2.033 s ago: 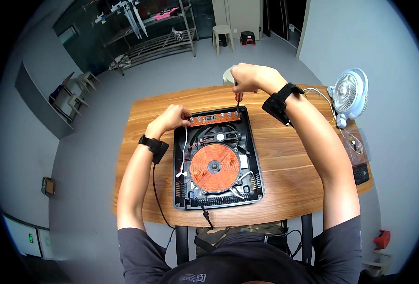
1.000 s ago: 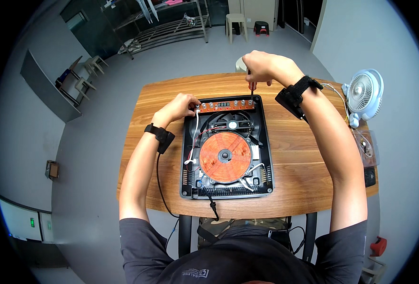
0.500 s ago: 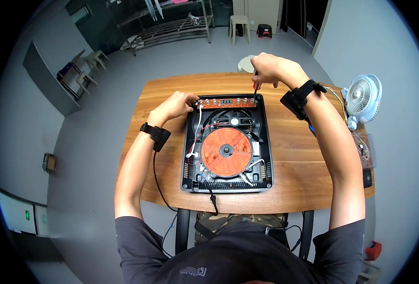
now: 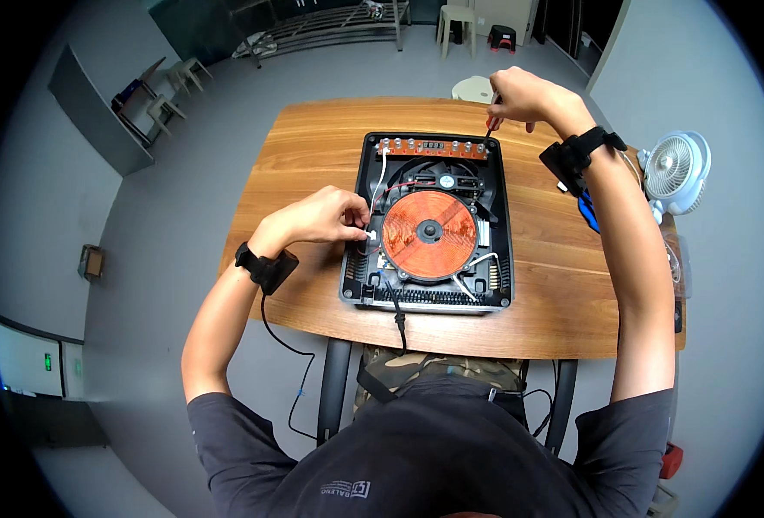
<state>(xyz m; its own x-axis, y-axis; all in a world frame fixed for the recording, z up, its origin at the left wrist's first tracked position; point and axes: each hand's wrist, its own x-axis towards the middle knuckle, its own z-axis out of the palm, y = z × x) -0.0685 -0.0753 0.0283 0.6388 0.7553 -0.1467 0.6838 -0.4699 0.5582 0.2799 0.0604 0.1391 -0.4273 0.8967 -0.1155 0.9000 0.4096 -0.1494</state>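
Observation:
An opened induction cooker (image 4: 507, 259) lies on the wooden table, its copper coil (image 4: 429, 233) and black fan (image 4: 446, 180) exposed. My right hand (image 4: 524, 95) grips a red-handled screwdriver (image 4: 492, 123), whose shaft points down at the right end of the orange circuit board (image 4: 429, 150). Whether the tip touches a screw is too small to tell. Thumb and fingers of my left hand (image 4: 328, 217) pinch the white connector (image 4: 370, 235) at the cooker's left side, left of the coil. From there a white cable (image 4: 378, 186) runs up to the board's left end.
A black power cord (image 4: 400, 324) hangs over the front edge of the table (image 4: 295, 250). At the right stand a small pale-blue fan (image 4: 677, 173) and a clear plastic tray (image 4: 677, 263). A stool (image 4: 472, 89) stands beyond the far edge.
My left hand has come from the board's left end down to the white connector beside the coil. My right hand still holds the screwdriver at the board's right end. The whole view has shifted.

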